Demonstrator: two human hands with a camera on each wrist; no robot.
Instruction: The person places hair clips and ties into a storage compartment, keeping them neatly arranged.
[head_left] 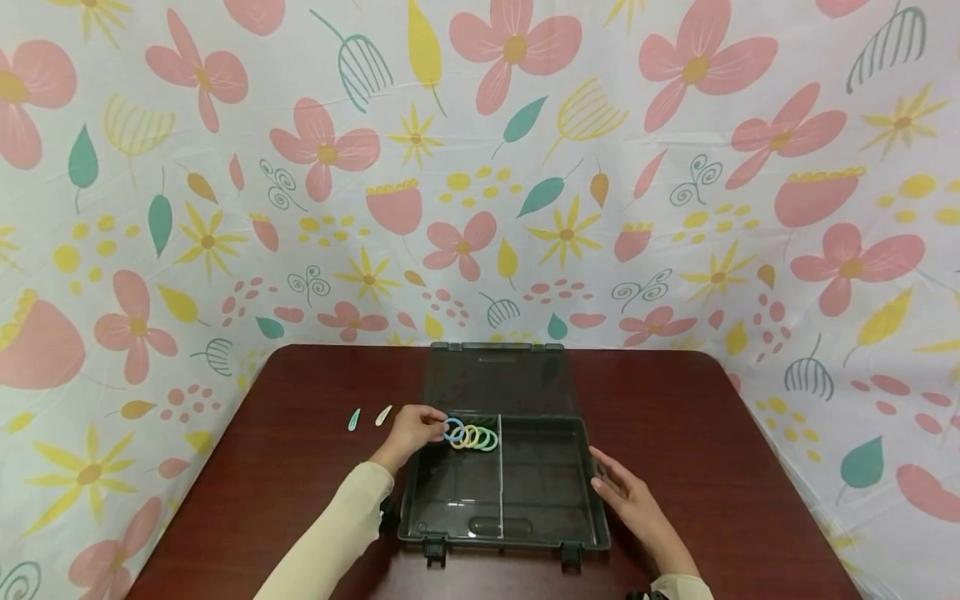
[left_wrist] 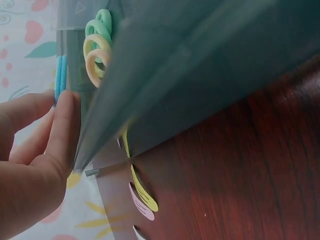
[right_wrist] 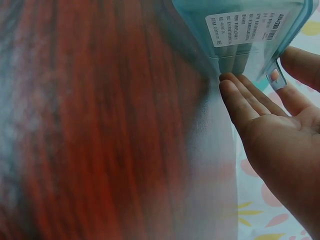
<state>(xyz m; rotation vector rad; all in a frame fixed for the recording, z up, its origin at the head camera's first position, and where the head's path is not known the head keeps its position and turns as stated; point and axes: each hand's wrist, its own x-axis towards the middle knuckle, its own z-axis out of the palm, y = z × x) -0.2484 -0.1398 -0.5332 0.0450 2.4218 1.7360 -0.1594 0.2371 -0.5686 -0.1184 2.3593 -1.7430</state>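
My left hand [head_left: 411, 435] pinches a blue hair tie [head_left: 453, 419] between thumb and fingertips, over the left compartment of a dark see-through plastic box [head_left: 551, 475]. In the left wrist view, two blue bands [left_wrist: 61, 75] stand side by side at the fingertips. Beside them in the box lies an overlapping row of peach, yellow and green hair ties [head_left: 489, 440]. My right hand [head_left: 633, 504] touches the box's right side, fingers extended. In the right wrist view, the fingers [right_wrist: 250, 100] lie along the box wall, with the thumb near a small clear latch [right_wrist: 276, 77].
The box's lid [head_left: 498, 383] lies open toward the back of the dark red table [head_left: 675, 400]. A white divider [head_left: 501, 483] splits the box. Left of it are a teal snap hair clip [head_left: 354, 419] and a pale one [head_left: 383, 415]. A patterned cloth [head_left: 465, 167] hangs behind.
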